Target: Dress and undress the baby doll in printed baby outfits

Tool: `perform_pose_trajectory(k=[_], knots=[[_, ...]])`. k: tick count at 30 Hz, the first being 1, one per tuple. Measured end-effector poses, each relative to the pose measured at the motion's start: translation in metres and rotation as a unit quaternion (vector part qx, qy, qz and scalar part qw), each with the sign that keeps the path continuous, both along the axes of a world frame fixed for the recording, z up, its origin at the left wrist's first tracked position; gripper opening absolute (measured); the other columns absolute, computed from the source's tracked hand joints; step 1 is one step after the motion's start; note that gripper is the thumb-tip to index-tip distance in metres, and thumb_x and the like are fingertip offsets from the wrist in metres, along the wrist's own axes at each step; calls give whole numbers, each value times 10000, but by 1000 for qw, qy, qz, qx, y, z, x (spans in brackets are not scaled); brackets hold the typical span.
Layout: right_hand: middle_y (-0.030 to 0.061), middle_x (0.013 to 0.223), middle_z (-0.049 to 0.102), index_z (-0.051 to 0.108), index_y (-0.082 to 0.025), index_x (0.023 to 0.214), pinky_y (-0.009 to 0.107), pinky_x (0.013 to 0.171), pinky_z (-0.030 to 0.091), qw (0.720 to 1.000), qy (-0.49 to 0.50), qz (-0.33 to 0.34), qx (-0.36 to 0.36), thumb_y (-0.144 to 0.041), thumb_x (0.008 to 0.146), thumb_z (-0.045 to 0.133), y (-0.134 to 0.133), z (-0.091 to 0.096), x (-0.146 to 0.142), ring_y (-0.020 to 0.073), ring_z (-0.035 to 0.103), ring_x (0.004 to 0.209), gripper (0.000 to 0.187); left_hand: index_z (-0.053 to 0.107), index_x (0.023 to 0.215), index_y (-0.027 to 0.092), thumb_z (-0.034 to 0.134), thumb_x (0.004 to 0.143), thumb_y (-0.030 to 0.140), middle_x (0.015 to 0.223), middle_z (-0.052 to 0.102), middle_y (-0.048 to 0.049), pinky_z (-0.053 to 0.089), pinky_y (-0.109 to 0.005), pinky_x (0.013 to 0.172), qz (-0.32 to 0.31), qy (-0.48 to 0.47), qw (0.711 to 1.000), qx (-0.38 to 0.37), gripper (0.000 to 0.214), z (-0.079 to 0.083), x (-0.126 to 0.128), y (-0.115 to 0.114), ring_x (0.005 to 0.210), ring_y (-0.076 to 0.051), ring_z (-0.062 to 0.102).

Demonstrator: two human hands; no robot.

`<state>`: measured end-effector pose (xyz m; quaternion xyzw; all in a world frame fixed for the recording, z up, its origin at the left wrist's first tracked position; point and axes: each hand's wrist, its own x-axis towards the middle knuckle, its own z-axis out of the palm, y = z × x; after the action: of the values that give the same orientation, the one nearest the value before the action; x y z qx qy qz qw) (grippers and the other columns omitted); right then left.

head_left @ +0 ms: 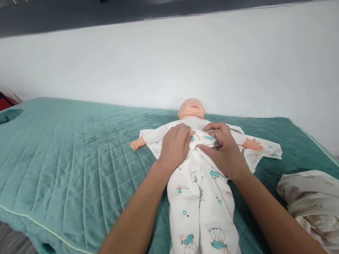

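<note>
A baby doll (pixel 192 110) lies on its back, head toward the wall and arms spread, with a plain white top on its chest. White baby pants (pixel 200 197) printed with bears cover its lower body down to the bottom edge of the view. At their waistband, my left hand (pixel 176 145) has its fingers curled on the cloth, its thumb mostly hidden. Across the waist, my right hand (pixel 223 147) closes on the other side of the band, thumb below and fingers above. A printed white baby shirt (pixel 270 148) lies spread out beneath the doll's arms.
A quilted green cover (pixel 100 163) lies over the bed, with a hole (pixel 6 116) at its far left. Crumpled pale cloth (pixel 325 207) is heaped at the lower right. A white wall (pixel 150 64) borders the far side. Something red and black shows at the left edge.
</note>
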<state>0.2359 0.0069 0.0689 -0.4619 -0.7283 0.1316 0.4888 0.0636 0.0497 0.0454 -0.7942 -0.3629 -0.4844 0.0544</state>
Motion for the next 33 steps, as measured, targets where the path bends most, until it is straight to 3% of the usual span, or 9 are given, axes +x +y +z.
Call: perform_pose_trajectory(k=[3,6,12,18,23,29,33], knots=[[27,899,606,532,-243,746,382,785,465,998,4,-9,55,-191,797,675,-8,-3,-2,221,570,881,160,568,916,203,271,1056,390,823,644,-63,417,-325,711,24,27,999,3,378,-4,-1,0,746,-194,579],[-7,767,565,531,-237,723,328,677,422,998,8,-14,60,-157,766,663,-15,-5,-1,184,532,748,160,582,844,200,319,1050,403,737,640,-45,381,-318,667,36,33,999,13,391,-7,-2,-1,677,-180,576],[-35,678,521,514,-218,676,291,618,366,998,-22,-50,-37,-266,767,687,-28,-8,6,140,470,634,201,536,673,205,401,1030,373,548,554,-9,312,-316,579,57,10,995,81,417,-9,-4,0,528,-156,500],[-26,671,574,565,-220,714,292,606,339,985,-93,-74,-126,-512,820,676,-34,-11,19,156,494,648,330,454,575,215,421,1005,309,497,507,-3,292,-314,574,72,-10,995,75,442,-16,-12,-1,506,-150,473],[-55,558,406,419,-222,618,285,571,288,977,-102,-72,-170,-672,800,640,-33,-11,27,131,396,581,534,457,573,212,437,990,313,510,518,-10,302,-326,625,111,-13,994,5,430,-26,-26,-15,537,-163,491],[-39,573,436,358,-219,580,288,577,270,975,-121,-57,-177,-709,802,598,-29,-15,34,135,389,612,590,502,631,201,406,997,337,619,604,-26,358,-363,794,145,18,984,-106,402,-29,-39,-49,654,-180,552],[-36,571,407,353,-216,572,292,572,254,972,-134,-37,-191,-710,829,553,-29,-18,43,137,386,614,592,576,780,203,409,978,329,795,669,-37,398,-341,788,99,-40,967,-231,288,-28,-45,-68,787,-196,599]])
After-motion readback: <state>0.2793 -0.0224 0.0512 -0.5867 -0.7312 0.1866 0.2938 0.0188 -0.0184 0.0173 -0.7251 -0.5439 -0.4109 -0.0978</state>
